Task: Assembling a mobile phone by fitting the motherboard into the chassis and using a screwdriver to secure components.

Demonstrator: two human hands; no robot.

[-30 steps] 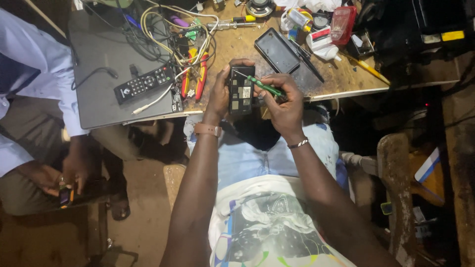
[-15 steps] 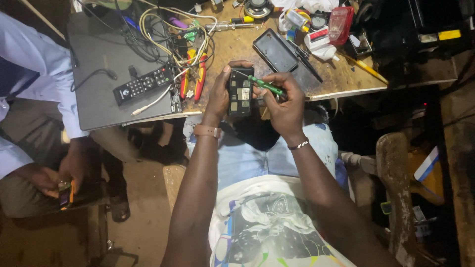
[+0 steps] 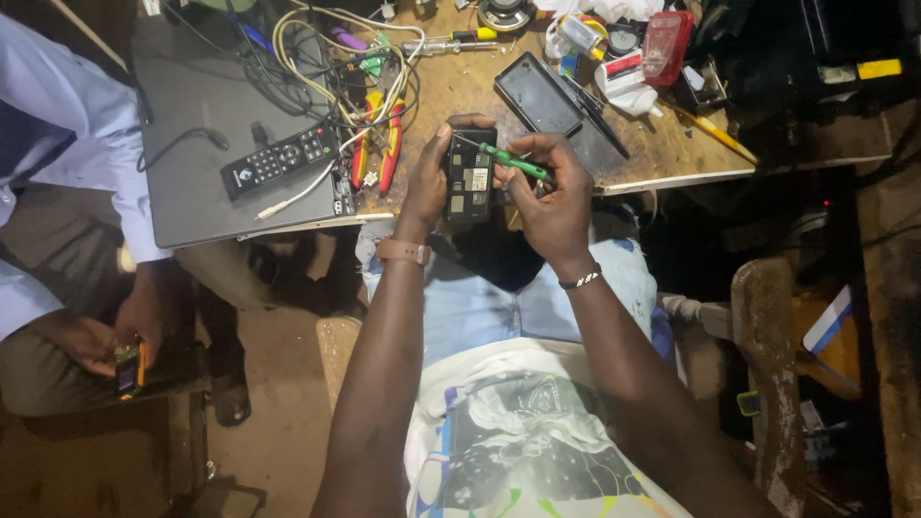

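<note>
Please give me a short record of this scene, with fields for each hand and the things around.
left hand: holds opened phone upright, above the table edge
right hand: holds green screwdriver, tip at the phone
wooden table: remote control, red pliers, tangled cables, dark back cover
far left: another person's hand with a small device

i see a green-handled slim screwdriver (image 3: 518, 163) over a black opened handset with pale squares (image 3: 469, 178). grey flat laptop lid (image 3: 192, 144) under a black button remote (image 3: 280, 159). red-and-yellow handled pliers (image 3: 376, 146), brown wooden bench top (image 3: 662, 144), white printed shirt (image 3: 518, 432).
</note>
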